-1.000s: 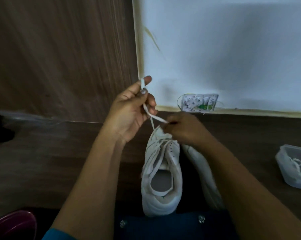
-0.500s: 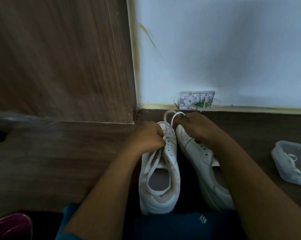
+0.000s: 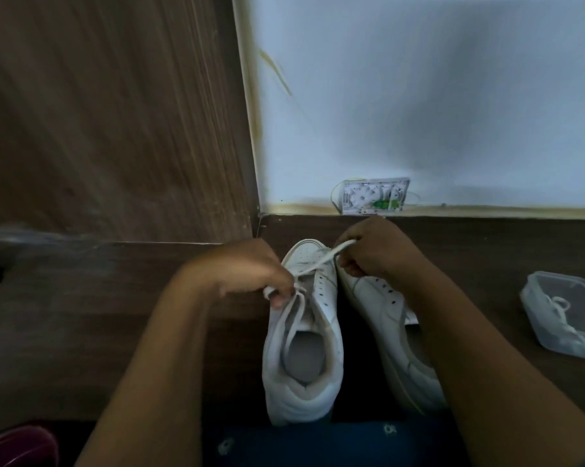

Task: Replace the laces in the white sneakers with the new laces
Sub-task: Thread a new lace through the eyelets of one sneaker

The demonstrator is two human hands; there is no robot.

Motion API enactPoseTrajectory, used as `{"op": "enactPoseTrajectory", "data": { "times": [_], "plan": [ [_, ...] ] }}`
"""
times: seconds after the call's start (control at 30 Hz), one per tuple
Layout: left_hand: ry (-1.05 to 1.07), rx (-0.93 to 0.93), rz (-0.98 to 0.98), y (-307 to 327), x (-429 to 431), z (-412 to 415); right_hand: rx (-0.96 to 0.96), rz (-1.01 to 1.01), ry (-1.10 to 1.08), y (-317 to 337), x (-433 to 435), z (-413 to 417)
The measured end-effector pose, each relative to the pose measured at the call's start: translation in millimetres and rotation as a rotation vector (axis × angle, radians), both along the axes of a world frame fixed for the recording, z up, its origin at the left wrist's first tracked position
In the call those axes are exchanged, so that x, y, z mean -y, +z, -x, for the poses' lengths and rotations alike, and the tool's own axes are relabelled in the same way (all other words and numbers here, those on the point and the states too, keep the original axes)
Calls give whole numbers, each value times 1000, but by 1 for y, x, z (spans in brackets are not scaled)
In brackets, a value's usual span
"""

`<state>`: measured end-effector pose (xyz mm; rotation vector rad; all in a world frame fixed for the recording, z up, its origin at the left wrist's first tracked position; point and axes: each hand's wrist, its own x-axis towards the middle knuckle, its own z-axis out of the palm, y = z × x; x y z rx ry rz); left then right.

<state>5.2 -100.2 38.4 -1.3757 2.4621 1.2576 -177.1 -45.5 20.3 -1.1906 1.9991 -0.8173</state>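
Two white sneakers stand side by side on the dark wooden table, toes away from me. The left sneaker (image 3: pixel 302 335) has a white lace (image 3: pixel 321 261) running through its eyelets. My left hand (image 3: pixel 247 271) pinches one lace end at the shoe's left side, over the eyelets. My right hand (image 3: pixel 378 251) grips the other end, which stretches taut over the toe. The right sneaker (image 3: pixel 385 318) shows bare eyelets and is partly hidden under my right forearm.
A clear plastic box (image 3: pixel 563 315) with white laces inside sits at the right. A small white fitting (image 3: pixel 375 196) is on the wall base behind the shoes. A wooden panel (image 3: pixel 116 112) rises at the left; a maroon object (image 3: pixel 18 446) lies at bottom left.
My left hand came down from a raised pull to the left shoe's eyelets. My right hand shifted right, drawing the lace taut across the toe.
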Motion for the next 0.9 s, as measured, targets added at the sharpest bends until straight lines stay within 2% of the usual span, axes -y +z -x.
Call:
{"op": "enactPoseTrajectory", "data": {
  "times": [0.07, 0.13, 0.2, 0.27, 0.33, 0.4, 0.57, 0.77, 0.9],
  "plan": [
    [29, 61, -75, -1, 1, -6, 18, -9, 30, 0, -1, 0],
    [111, 81, 135, -11, 5, 1, -37, -40, 93, 0, -1, -2],
    [153, -63, 314, -18, 0, 16, -104, -50, 142, -3, 1, -6],
    [96, -123, 317, -25, -3, 27, -160, -65, 166, -5, 0, -8],
    [49, -51, 341, -32, -3, 31, -310, -47, 193, -6, 0, -11],
    [53, -44, 325, -35, -3, 33, -438, -27, 195, -7, 0, -12],
    [105, -119, 295, -36, -5, 34, -611, -36, 233, -14, 5, -10],
    [266, -233, 97, -43, -4, 36, -666, -9, 241, -17, 5, -18],
    [329, -241, 76, -49, -3, 39, -618, -37, 249, -17, 7, -20]
  ]
}}
